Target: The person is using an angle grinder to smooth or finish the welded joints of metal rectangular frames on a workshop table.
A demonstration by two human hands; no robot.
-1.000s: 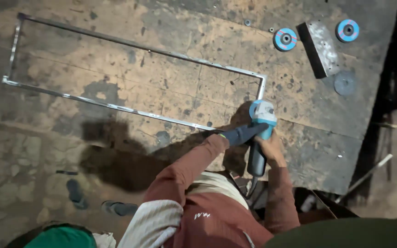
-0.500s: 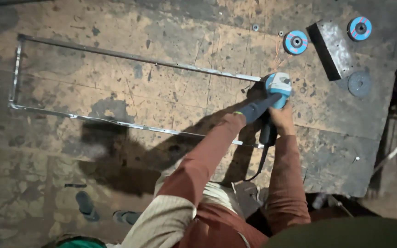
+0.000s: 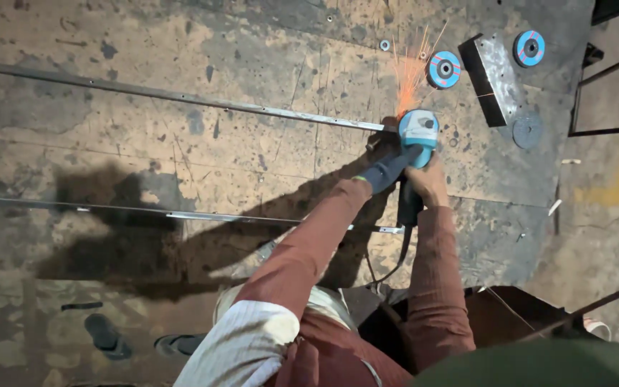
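Both hands on a blue angle grinder (image 3: 417,132) at the right end of a long thin metal frame (image 3: 180,97) lying flat on a stained, worn floor (image 3: 180,154). Left hand (image 3: 385,170), dark glove, fingers wrapped tight around the grinder's side handle. Right hand (image 3: 430,183), bare, fingers closed round the black rear body, cord trailing back toward the person. Grinder head sits at the frame's upper right corner, orange sparks (image 3: 413,68) spraying up and away. Just beyond: two blue grinding discs (image 3: 444,69), a dark grey disc (image 3: 526,131), and a black-edged metal block (image 3: 492,75) between them. Red-brown sleeves (image 3: 309,251) on both arms.
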